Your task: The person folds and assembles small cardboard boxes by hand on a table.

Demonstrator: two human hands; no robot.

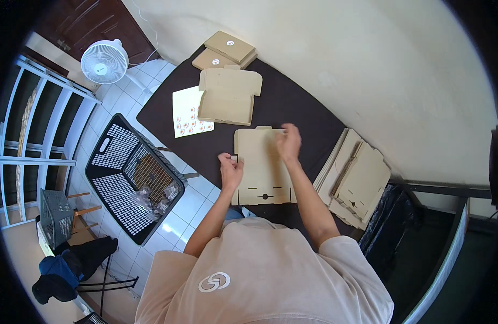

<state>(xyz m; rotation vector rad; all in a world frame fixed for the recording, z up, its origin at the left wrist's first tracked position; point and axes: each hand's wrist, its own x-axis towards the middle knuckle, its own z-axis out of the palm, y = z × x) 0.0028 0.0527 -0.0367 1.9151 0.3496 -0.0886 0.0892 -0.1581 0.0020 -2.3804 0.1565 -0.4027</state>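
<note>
Pressing flat cardboard blank (262, 167): left hand (230, 168) at edge, right hand (288, 141) on top.

open box (227, 97) ahead, flat stack (359, 181) right

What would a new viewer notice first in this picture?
First, the two hands at the middle: the left hand and the right hand rest on a flat cardboard box blank on the dark table. To the left, a large black perforated basket stands on the tiled floor.
</note>
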